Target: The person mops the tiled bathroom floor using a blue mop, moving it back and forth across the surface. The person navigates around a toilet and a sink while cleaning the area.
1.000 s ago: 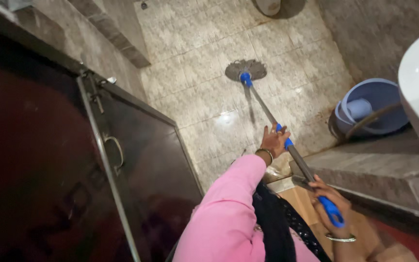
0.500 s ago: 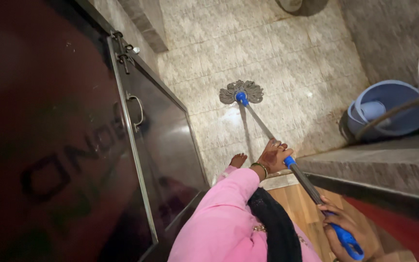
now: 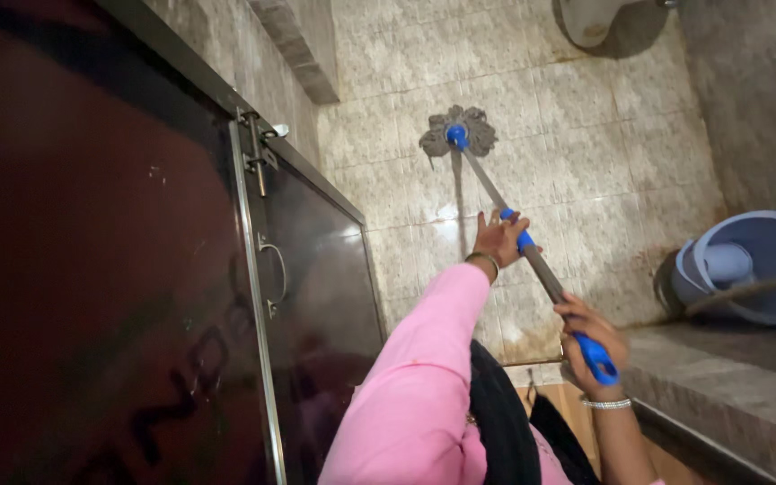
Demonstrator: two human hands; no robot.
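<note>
A long mop with a grey shaft (image 3: 545, 277) and blue fittings reaches out over the tiled bathroom floor (image 3: 577, 117). Its grey stringy head (image 3: 457, 133) lies flat on the tiles far ahead. My left hand (image 3: 498, 239), in a pink sleeve with a bangle, grips the shaft at a blue collar midway. My right hand (image 3: 588, 346), also with a bangle, is closed around the blue top end of the handle, close to my body.
A dark glossy door (image 3: 136, 296) with a metal frame, latch and handle fills the left side. A blue bucket (image 3: 752, 265) with a mug inside sits at right beside a grey stone ledge (image 3: 720, 377). A white fixture (image 3: 599, 20) stands at the far end.
The mop head slid back toward me half a second ago, then pushed out far across the tiles again. Both hands moved forward with the handle, and the view shifted right.
</note>
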